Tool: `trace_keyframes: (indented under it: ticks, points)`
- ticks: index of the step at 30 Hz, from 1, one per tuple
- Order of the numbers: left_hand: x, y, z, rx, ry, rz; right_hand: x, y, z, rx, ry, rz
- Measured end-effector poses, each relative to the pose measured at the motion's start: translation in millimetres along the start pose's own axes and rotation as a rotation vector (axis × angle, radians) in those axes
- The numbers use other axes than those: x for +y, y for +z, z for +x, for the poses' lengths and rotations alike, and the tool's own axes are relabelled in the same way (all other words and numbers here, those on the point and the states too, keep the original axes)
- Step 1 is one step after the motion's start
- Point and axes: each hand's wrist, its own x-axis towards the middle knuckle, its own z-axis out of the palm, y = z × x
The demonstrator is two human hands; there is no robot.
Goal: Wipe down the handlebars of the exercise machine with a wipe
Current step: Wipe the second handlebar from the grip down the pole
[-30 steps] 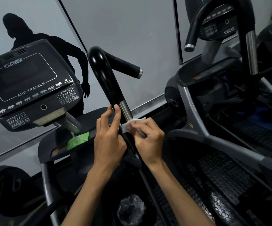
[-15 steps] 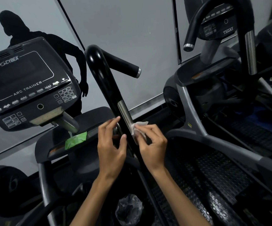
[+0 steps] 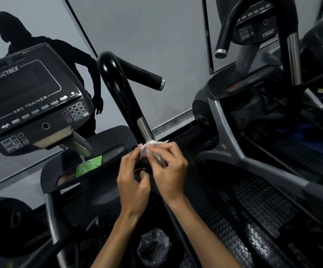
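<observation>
White wipe [image 3: 152, 150], crumpled, sits at the lower end of the black handlebar [image 3: 118, 93], just below the metal sleeve [image 3: 144, 130] on its shaft. My right hand [image 3: 171, 171] holds the wipe: fingers curled, fingertips pinching the bunched material against the shaft. My left hand [image 3: 132, 180] is level with it on the other side of the shaft; its fingers are curled and their tips meet the left edge of the wipe. How firmly the left hand has hold of the wipe I cannot tell, as the fingertips are partly blurred.

Handlebar layout: the shaft rises from between my hands, tilts up and to the left, bends at a glossy rounded top, then runs right as a short grip ending in a metal cap [image 3: 162, 85].

Surrounding items:
- Console [image 3: 30, 105], left of the handlebar, marked CYBEX and ARC TRAINER, with keypads on its face.
- Green packet [image 3: 89, 166], lying on the dark tray [image 3: 63, 171] below the console, just left of my left hand.
- Clear plastic bag [image 3: 152, 246], low in the frame between my forearms.
- Second machine [image 3: 253, 113], to the right, with its own curved handlebar and a textured foot platform [image 3: 253, 209].
- Grey wall panel [image 3: 147, 35] behind, bearing a dark silhouette of a figure [image 3: 40, 45].
</observation>
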Motion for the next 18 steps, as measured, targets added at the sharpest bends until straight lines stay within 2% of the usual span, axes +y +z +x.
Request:
trace_keyframes:
  ticks: [2,6,11,16,18]
  points:
    - [1.5,-0.5,-0.2,-0.001,-0.009,-0.013,4.3,-5.6,-8.8,-0.021,-0.004,-0.014]
    - [4.2,3.2,-1.8,0.011,-0.003,-0.035,9.0,-13.1,2.7,0.06,0.12,0.04]
    - [3.4,5.4,-2.6,0.051,0.011,-0.036,1.7,-3.5,-7.3,0.01,-0.004,-0.02]
    - [-3.7,1.9,-1.3,0.007,0.025,-0.02,11.6,-12.1,3.0,0.076,0.09,0.011]
    - [-5.2,4.9,-1.6,0.023,0.033,-0.008,5.8,-6.1,4.6,0.07,0.065,0.002]
